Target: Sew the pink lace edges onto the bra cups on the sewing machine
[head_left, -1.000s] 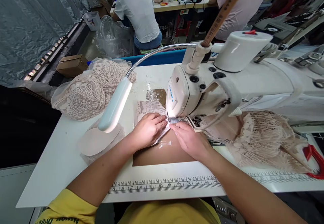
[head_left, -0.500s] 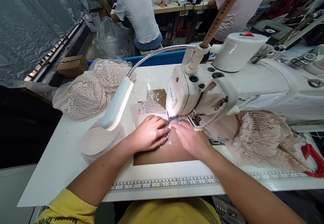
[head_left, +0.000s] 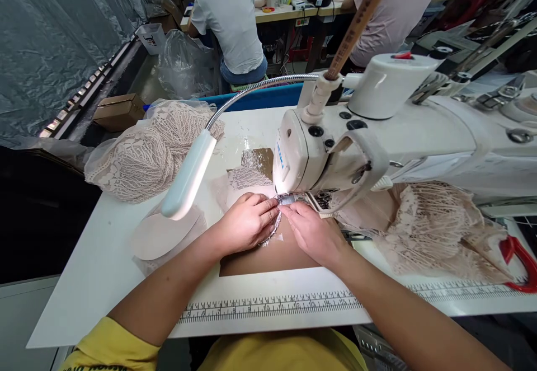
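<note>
1. Closest in, center frame: both hands are nearly together, fingertips meeting at the needle. The left hand (head_left: 247, 222) lies over the lace (head_left: 251, 178); the right hand (head_left: 312, 231) has its fingertips on the edge from the other side. Can't tell if either one is actually pinching. A brown sheet (head_left: 260, 262) lies under them.

2. The lace is right at the foot of the sewing machine (head_left: 369, 136). Looks mid-seam to me: a curved edge sits on the near side of the needle, so I'd guess that stretch is left to do. Stitches are too small to see, so no idea how much is done.

3. A pale pad (head_left: 153, 239) lies left of center on the white table (head_left: 104, 292), apart from the hands. Looks untouched.

4. Right side: a lace heap (head_left: 440, 225) beside the machine. Can't say if it's finished.

5. Farther back, left: a bigger lace pile (head_left: 138, 158), status also unclear. A lit lamp (head_left: 188, 175) hangs between it and the machine.

6. Room: carton (head_left: 118, 112) and plastic bag (head_left: 180, 60) upper left, silvery sheeting (head_left: 62, 41) behind. Top middle, a seated person in white (head_left: 235, 24); upper right, another in pink (head_left: 386, 18).
</note>
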A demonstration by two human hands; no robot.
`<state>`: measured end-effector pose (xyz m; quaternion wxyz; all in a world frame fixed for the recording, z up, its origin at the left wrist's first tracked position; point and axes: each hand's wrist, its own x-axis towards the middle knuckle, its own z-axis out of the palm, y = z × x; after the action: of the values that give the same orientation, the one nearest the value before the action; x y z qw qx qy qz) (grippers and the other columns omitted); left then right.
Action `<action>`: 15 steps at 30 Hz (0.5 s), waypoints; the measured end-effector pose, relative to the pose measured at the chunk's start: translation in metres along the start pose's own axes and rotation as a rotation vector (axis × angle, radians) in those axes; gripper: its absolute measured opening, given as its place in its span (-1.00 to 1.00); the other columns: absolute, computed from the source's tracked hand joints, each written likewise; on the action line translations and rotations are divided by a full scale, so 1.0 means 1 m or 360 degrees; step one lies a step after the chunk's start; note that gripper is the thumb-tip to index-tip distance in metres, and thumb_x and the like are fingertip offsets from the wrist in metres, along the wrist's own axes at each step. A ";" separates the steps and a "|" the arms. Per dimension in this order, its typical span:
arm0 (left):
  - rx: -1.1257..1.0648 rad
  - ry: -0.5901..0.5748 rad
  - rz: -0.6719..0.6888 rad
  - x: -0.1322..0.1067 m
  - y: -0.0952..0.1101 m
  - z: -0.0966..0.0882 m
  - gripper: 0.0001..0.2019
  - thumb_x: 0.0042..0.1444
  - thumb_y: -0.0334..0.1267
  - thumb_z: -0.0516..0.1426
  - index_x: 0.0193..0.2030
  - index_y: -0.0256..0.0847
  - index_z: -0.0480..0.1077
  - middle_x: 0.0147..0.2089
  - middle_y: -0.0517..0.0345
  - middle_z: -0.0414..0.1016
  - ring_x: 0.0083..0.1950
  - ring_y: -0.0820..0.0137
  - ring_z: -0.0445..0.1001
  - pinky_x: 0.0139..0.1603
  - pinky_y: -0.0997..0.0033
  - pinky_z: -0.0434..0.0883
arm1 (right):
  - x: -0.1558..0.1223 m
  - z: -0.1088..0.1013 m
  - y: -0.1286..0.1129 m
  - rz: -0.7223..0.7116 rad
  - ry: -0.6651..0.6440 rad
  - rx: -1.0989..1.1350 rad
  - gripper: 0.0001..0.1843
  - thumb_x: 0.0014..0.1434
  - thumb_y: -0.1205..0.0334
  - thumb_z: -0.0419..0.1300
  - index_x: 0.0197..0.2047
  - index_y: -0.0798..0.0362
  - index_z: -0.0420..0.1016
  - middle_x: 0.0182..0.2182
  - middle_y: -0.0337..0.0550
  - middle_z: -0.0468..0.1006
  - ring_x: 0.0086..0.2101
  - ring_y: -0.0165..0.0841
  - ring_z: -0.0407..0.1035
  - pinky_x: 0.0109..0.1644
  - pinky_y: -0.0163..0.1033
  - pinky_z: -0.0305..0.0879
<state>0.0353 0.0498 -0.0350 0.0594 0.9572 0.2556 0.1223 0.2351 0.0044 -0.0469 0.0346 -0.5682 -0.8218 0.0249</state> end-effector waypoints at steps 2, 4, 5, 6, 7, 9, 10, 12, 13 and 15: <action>0.0009 0.0038 -0.0018 0.002 0.002 0.002 -0.66 0.30 -0.23 -0.04 0.08 -0.30 0.41 0.12 -0.13 0.44 0.04 0.17 0.36 0.01 0.10 0.36 | 0.000 0.001 0.000 0.0018 0.0020 -0.0013 -0.50 0.21 0.40 -0.03 0.16 -0.08 0.42 -0.28 -0.09 0.58 -0.37 -0.31 0.43 -0.43 -0.24 0.17; 0.0027 0.0076 -0.0052 0.003 0.005 0.005 -0.67 0.30 -0.24 -0.05 0.07 -0.29 0.42 0.11 -0.14 0.44 0.02 0.17 0.37 -0.01 0.09 0.36 | 0.001 0.002 -0.001 0.0033 0.0054 -0.0025 -0.51 0.22 0.39 -0.03 0.16 -0.07 0.43 -0.29 -0.09 0.58 -0.37 -0.30 0.44 -0.42 -0.25 0.19; 0.0038 0.0092 -0.0069 0.004 0.006 0.006 -0.67 0.30 -0.25 -0.05 0.06 -0.30 0.42 0.10 -0.14 0.45 0.01 0.17 0.37 -0.02 0.09 0.36 | 0.001 0.003 -0.001 0.0034 0.0072 -0.0029 -0.52 0.22 0.39 -0.03 0.16 -0.06 0.43 -0.29 -0.08 0.58 -0.37 -0.30 0.44 -0.41 -0.25 0.21; 0.0047 0.0103 -0.0084 0.004 0.006 0.007 -0.67 0.30 -0.25 -0.05 0.06 -0.30 0.42 0.10 -0.14 0.45 0.00 0.17 0.37 -0.02 0.08 0.36 | 0.000 0.003 -0.001 0.0034 0.0087 -0.0028 -0.52 0.22 0.38 -0.03 0.15 -0.05 0.44 -0.30 -0.08 0.58 -0.36 -0.30 0.44 -0.39 -0.25 0.22; 0.0052 0.0105 -0.0097 0.005 0.007 0.008 -0.67 0.30 -0.26 -0.05 0.07 -0.30 0.42 0.10 -0.14 0.45 0.00 0.17 0.37 -0.02 0.08 0.36 | 0.000 0.003 -0.001 0.0033 0.0097 -0.0022 -0.53 0.23 0.38 -0.03 0.15 -0.05 0.44 -0.30 -0.08 0.59 -0.35 -0.30 0.44 -0.38 -0.26 0.23; 0.0054 0.0101 -0.0106 0.004 0.006 0.008 -0.66 0.30 -0.25 -0.05 0.08 -0.31 0.41 0.10 -0.13 0.45 0.01 0.16 0.36 -0.02 0.08 0.36 | 0.000 0.003 -0.001 0.0031 0.0114 0.0001 -0.54 0.23 0.38 -0.03 0.13 -0.05 0.46 -0.28 -0.08 0.59 -0.34 -0.30 0.45 -0.36 -0.27 0.25; 0.0048 0.0092 -0.0104 0.004 0.006 0.007 -0.66 0.30 -0.24 -0.05 0.08 -0.31 0.41 0.11 -0.12 0.44 0.02 0.15 0.36 -0.01 0.08 0.35 | -0.001 0.004 0.000 0.0027 0.0128 0.0015 -0.55 0.23 0.38 -0.03 0.12 -0.04 0.46 -0.27 -0.08 0.60 -0.33 -0.30 0.46 -0.35 -0.27 0.26; 0.0017 0.0070 -0.0090 0.002 0.003 0.005 -0.66 0.30 -0.21 -0.04 0.07 -0.30 0.42 0.12 -0.09 0.44 0.06 0.15 0.35 0.02 0.10 0.34 | -0.002 0.005 0.001 -0.0001 0.0174 0.0048 -0.55 0.24 0.39 -0.02 0.11 -0.03 0.47 -0.22 -0.08 0.60 -0.30 -0.30 0.46 -0.31 -0.28 0.29; -0.0007 0.0061 -0.0081 0.002 0.002 0.003 -0.66 0.30 -0.20 -0.04 0.06 -0.29 0.43 0.13 -0.07 0.44 0.07 0.15 0.34 0.04 0.10 0.32 | -0.003 0.005 0.002 -0.0016 0.0204 0.0066 -0.56 0.24 0.39 -0.02 0.11 -0.03 0.47 -0.20 -0.08 0.60 -0.28 -0.30 0.46 -0.29 -0.28 0.30; -0.0070 0.0051 -0.0060 0.000 0.000 0.001 -0.68 0.30 -0.19 -0.02 0.02 -0.25 0.45 0.11 -0.05 0.45 0.08 0.17 0.34 0.07 0.12 0.30 | -0.003 0.006 0.004 -0.0031 0.0251 0.0105 -0.57 0.25 0.38 -0.03 0.11 -0.02 0.48 -0.17 -0.08 0.59 -0.27 -0.30 0.46 -0.26 -0.28 0.32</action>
<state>0.0356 0.0494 -0.0357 0.0786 0.9486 0.2717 0.1420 0.2397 0.0026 -0.0534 0.1183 -0.5590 -0.8207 0.0069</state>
